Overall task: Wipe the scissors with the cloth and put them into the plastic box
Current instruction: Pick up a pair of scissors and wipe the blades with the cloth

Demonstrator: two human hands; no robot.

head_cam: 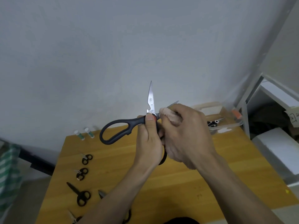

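Above the table, open scissors are gripped by the left hand so a blade can be rubbed with the cloth squeezed in the right hand.

Soft, even light is filling the room, casting only faint shadows on the yellow wooden desk; the wide lens is bending the grey wall and the desk's edges, and the smaller black-handled scissors near its left edge are looking blurred

I'm in a plain storeroom or workroom: bare grey wall, wooden worktop, metal shelving holding white boxes.
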